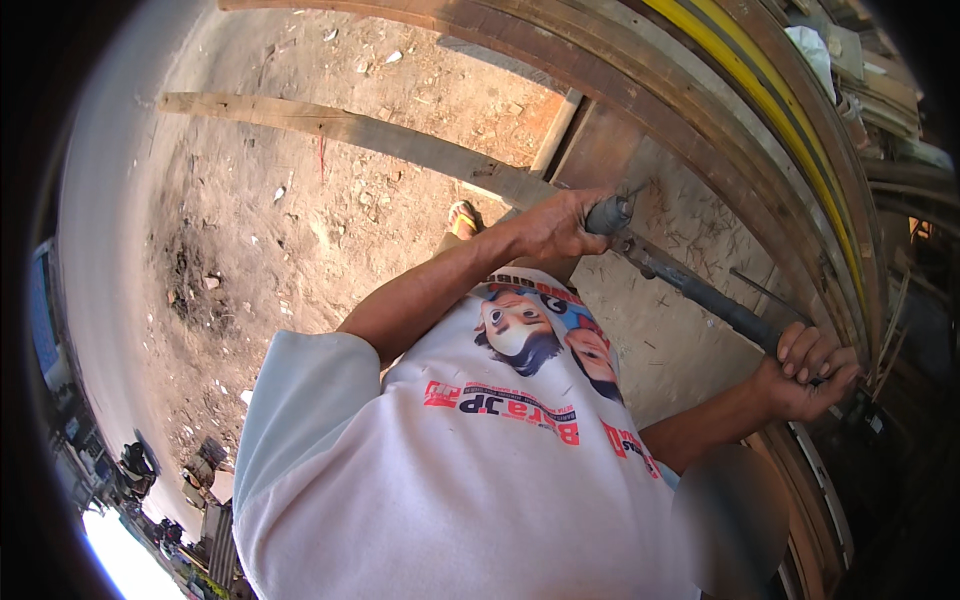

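Note:
My left hand (pixel 562 226) is closed near one end of a long grey metal tool (pixel 690 285), just behind its thick cylindrical end; part of its fingers are hidden. The tool runs down to the right from there, its shaft bare between my hands. At the lower end my right hand (pixel 818 372) wraps its fingers round the shaft. Below the tool is a pale flat surface (pixel 640 320) with several thin nail-like bits (pixel 725 235) scattered on it. The tool's exact kind does not show.
A long wooden beam (pixel 330 125) reaches left over littered dirt ground (pixel 330 200). Long planks (pixel 640 90), one with a yellow stripe (pixel 770 90), curve along the upper right. More stacked boards (pixel 880 100) stand beyond. A sandalled foot (pixel 463 215) is by the beam.

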The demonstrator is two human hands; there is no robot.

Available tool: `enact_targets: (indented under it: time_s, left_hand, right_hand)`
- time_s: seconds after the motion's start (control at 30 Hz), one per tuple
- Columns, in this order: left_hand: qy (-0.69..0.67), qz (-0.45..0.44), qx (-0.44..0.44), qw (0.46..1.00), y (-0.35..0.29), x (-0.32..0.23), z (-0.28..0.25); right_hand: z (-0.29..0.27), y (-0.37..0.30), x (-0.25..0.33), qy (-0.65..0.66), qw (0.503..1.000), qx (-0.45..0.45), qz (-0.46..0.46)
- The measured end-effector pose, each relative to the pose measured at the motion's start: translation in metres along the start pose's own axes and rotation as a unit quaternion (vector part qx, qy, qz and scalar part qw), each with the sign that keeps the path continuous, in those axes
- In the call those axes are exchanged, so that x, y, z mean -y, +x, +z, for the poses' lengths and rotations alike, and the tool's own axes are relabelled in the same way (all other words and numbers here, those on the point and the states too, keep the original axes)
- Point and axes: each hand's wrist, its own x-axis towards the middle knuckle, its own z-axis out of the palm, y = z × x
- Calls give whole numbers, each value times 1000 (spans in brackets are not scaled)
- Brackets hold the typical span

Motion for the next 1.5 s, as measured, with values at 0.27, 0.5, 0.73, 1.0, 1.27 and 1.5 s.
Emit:
enact_targets:
  time_s: [0.27,0.5,0.73,1.0,1.27,1.5]
  left_hand:
    - [238,31,-20,971,82,-45,34]
    - [78,-36,-185,979,34,-82,-16]
    - [13,33,-398,917,-4,-66,-68]
    - [81,52,-365,926,-23,-27,-63]
    - [-4,68,-482,874,-42,-33,-62]
    - [-37,158,-581,797,-64,-41,-83]
  right_hand:
    - [5,-2,-42,-213,973,-87,15]
    - [2,-5,-58,-179,982,-57,13]
    - [-7,-26,-73,-96,988,-96,67]
    - [-16,-37,-61,-65,978,-164,113]
    - [-91,-98,-6,-43,943,14,330]
    - [-127,-188,-17,193,907,11,375]
